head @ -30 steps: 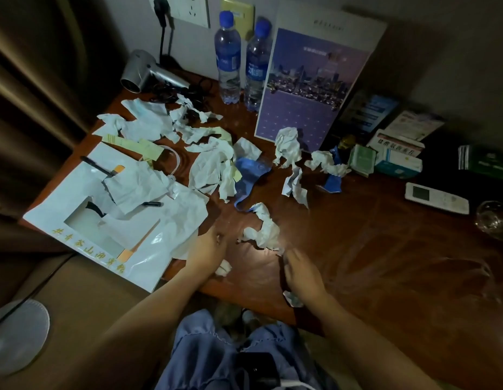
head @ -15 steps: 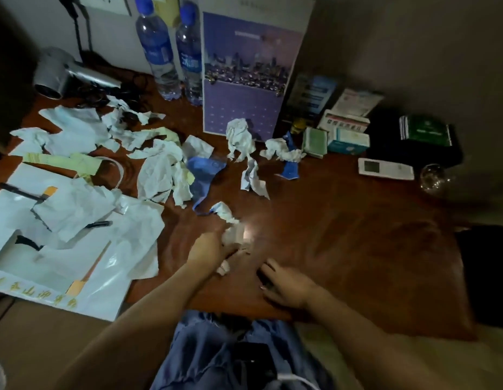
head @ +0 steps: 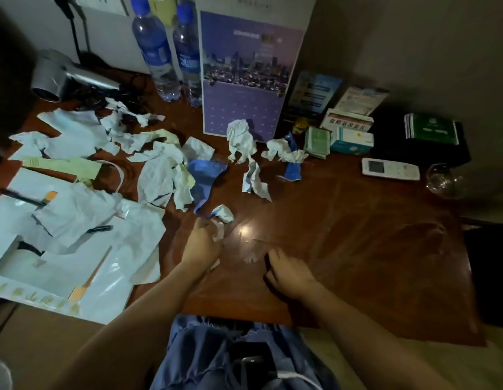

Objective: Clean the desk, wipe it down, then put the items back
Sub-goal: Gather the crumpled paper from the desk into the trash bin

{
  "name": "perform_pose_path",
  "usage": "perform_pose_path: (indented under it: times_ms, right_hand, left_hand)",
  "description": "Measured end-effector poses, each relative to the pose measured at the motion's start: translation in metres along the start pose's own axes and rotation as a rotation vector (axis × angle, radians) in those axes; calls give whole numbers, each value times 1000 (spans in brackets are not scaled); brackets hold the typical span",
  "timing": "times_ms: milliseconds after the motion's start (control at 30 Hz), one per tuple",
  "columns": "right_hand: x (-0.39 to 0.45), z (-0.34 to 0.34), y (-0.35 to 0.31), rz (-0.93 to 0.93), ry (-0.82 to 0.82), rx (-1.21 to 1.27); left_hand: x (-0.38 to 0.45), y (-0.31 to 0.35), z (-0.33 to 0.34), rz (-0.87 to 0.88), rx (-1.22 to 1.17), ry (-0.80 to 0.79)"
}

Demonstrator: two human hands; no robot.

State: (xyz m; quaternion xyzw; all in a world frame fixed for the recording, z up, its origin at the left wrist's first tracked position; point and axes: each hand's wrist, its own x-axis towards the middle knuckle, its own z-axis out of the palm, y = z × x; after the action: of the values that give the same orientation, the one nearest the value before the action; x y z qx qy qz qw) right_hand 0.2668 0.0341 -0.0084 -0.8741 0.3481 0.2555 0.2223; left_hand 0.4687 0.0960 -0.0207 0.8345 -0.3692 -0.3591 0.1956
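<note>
The person's left hand (head: 203, 243) is curled around a crumpled white paper scrap (head: 218, 233), which sticks out past the fingers near the front of the wooden desk (head: 357, 249). Just beyond that hand another small paper ball (head: 223, 213) touches a torn blue wrapper (head: 203, 175). The right hand (head: 288, 273) rests on the desk to the right of the left one, apart from it, fingers bent under; whether it holds anything cannot be told. To the left of the left hand a white plastic bag (head: 76, 263) overhangs the desk edge, with torn papers (head: 160, 170) scattered beyond it. Farther back stand two water bottles (head: 171, 52) and a purple calendar (head: 244, 80), a hair dryer (head: 64, 77) at far left. Beyond the right hand lie medicine boxes (head: 348, 133), a white remote (head: 389, 168) and a glass (head: 441, 181).
</note>
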Motion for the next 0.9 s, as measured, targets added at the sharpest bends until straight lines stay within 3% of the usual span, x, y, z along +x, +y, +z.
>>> perform_pose_path:
  times_ms: [200, 400, 533, 633, 767, 900]
  right_hand:
    - [16, -24, -14, -66, 96, 87]
    - [39, -17, -14, -125, 28, 25]
    - [47, -12, -11, -307, 10, -69]
    - [55, -23, -5, -226, 29, -6]
    - [68, -47, 9, 10, 154, 263]
    - [92, -74, 25, 100, 418, 319]
  left_hand:
    - [6, 12, -12, -84, -66, 23]
    - [13, 13, -10, -62, -22, 6]
    - [24, 14, -6, -117, 31, -2]
    - [33, 17, -6, -118, 91, -21]
    - [41, 20, -4, -118, 108, -7]
    - [46, 26, -4, -167, 94, -26]
